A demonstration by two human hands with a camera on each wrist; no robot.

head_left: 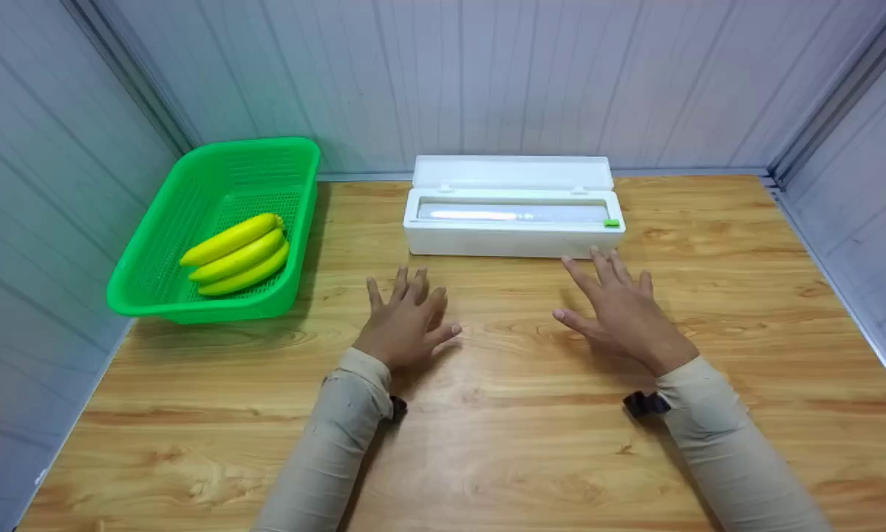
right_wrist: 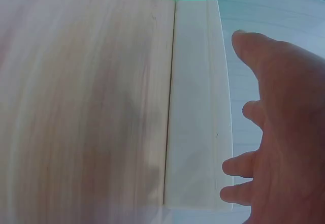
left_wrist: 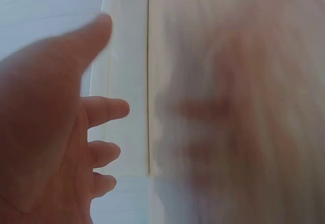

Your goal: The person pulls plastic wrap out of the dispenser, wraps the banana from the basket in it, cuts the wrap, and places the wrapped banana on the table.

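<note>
Head | white box (head_left: 515, 241) beyond left grip (head_left: 406, 325), near right grip (head_left: 627, 318) | both spread

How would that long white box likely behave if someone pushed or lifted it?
The white box looks stiff, its walls being straight and unbent. Being long and sitting flat on the table, it would probably slide rather than roll. Its raised lid seems hinged along the back edge, so it may swing if the box tilts.
</note>
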